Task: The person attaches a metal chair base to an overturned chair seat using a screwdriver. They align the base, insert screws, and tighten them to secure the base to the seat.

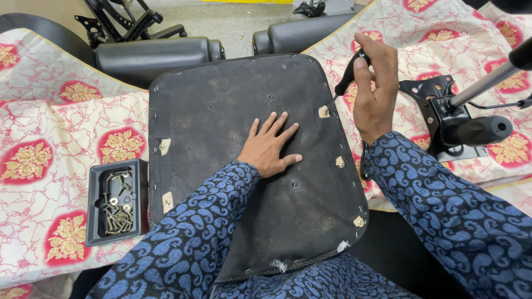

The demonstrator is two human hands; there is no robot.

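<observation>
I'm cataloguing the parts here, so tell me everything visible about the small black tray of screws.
The black tray is a shallow, rectangular, plastic-looking bin with raised walls. It lies flat on the red-and-cream floral cloth, beside the left edge of the dark seat panel. Inside is a loose heap of brass-coloured and dark screws with a few washers. No hand touches it.

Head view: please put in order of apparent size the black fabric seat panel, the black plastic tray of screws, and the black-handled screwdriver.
1. Black fabric seat panel, by far the largest.
2. Black plastic tray of screws.
3. Black-handled screwdriver, smallest; the right hand hides part of it, so its full length is unsure.
</observation>
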